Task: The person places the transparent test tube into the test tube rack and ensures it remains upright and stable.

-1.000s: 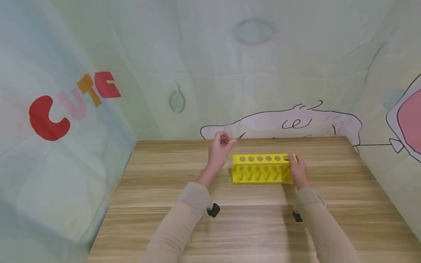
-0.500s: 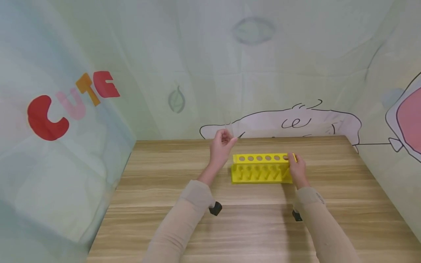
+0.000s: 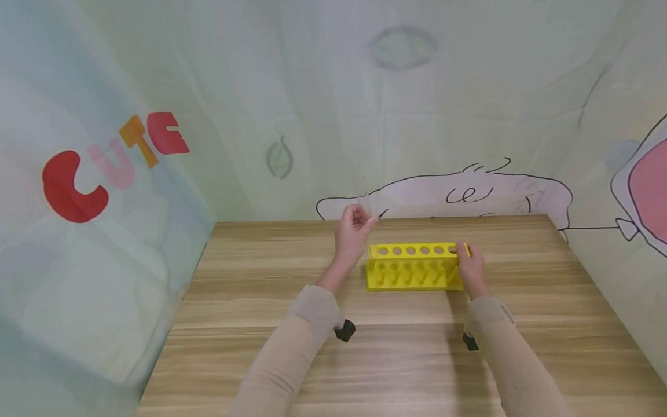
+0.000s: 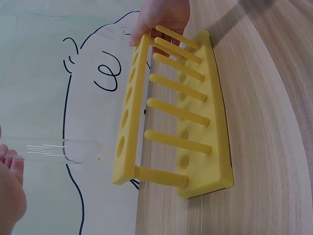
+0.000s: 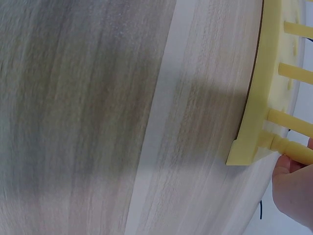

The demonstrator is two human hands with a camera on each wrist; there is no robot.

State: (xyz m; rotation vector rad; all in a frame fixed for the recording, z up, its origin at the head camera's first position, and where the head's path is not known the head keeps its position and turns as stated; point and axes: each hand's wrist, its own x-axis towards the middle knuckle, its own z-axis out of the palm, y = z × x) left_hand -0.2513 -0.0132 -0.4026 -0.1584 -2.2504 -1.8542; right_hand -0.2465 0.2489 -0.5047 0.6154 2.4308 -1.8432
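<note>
A clear glass test tube is pinched between the fingers and thumb of my left hand. Its rounded end points down at the nearest hole of a yellow test tube rack, slightly above the top plate in the left wrist view. In the head view the tube is faint against the backdrop. The rack stands upright on the table, with a row of holes on top and a row of pegs below. My right hand grips the rack's right end, its fingers by the end post in the right wrist view; some fingers are hidden.
The wood-grain table stretches around the rack, with its back edge just behind my left hand. A printed cloth backdrop rises behind the table and along both sides.
My left hand has shifted slightly right, bringing the test tube's lower end over the rack's left end. My right hand and the rack hold still.
</note>
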